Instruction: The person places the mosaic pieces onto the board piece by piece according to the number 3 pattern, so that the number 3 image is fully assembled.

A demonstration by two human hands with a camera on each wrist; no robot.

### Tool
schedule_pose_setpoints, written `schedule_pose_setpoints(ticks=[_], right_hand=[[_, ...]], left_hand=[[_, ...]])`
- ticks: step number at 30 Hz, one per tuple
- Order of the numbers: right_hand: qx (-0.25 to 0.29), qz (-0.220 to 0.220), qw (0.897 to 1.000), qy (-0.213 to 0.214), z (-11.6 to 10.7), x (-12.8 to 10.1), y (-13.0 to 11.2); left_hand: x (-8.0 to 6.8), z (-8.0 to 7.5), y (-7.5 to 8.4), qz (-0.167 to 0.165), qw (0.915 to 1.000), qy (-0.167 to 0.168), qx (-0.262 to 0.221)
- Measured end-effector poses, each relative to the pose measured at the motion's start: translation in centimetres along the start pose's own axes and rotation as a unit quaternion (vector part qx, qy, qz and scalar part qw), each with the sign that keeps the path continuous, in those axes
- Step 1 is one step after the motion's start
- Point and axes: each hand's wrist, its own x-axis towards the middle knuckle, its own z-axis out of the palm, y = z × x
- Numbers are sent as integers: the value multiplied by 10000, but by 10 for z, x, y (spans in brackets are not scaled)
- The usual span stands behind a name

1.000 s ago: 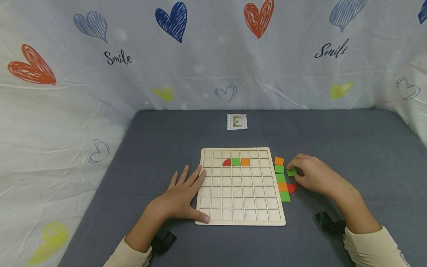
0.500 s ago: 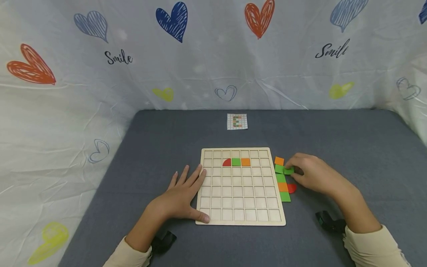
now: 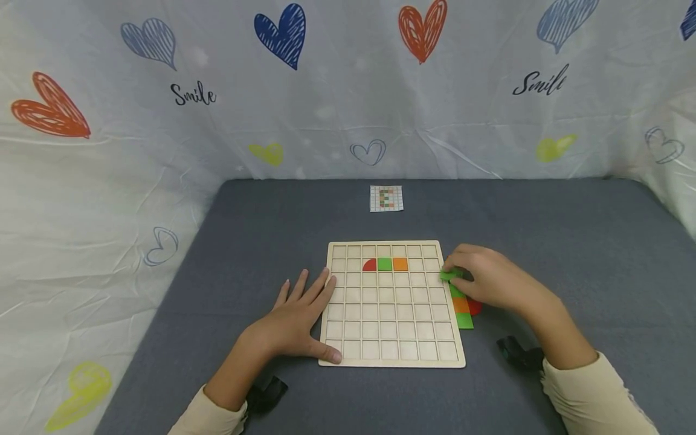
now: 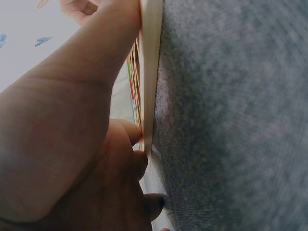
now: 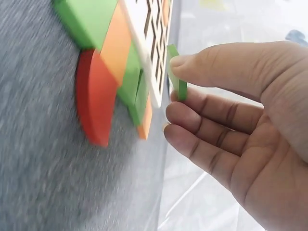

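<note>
My right hand (image 3: 492, 275) pinches a green square tile (image 5: 178, 79) between thumb and fingers, at the upper right edge of a wooden grid board (image 3: 386, 331). In the right wrist view the tile is tilted up, away from the loose tiles. My left hand (image 3: 296, 326) lies with spread fingers along the board's left edge, its thumb (image 4: 126, 7) at the near left corner. Set in the board's second row from the far side are a red quarter-round tile (image 3: 371, 265), a green tile (image 3: 384, 264) and an orange tile (image 3: 400, 264).
Beside the board's right edge lie loose tiles: green (image 3: 465, 321), orange (image 3: 461, 305) and a rounded red one (image 3: 475, 308); others are partly hidden by my right hand. A small printed grid card (image 3: 386, 199) lies farther back on the grey cloth (image 3: 283, 223). A white printed curtain (image 3: 326, 109) hangs behind.
My right hand has carried the green tile leftward, over the loose tiles to the board's right edge. My left hand and the board have stayed put.
</note>
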Motion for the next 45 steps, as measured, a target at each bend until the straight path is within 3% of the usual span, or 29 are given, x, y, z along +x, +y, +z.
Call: schedule_pose_setpoints(ticks=[23, 38, 45], right_hand=[[192, -673, 9974, -193, 10, 44, -39], [309, -1225, 9917, -259, 29, 70, -57], [262, -1275, 9908, -366, 36, 80, -64]], left_hand=[[0, 1, -1, 24, 10000, -24, -5], [-1, -1, 0, 59, 10000, -7, -64], [-1, 0, -1, 56, 10000, 21, -26]])
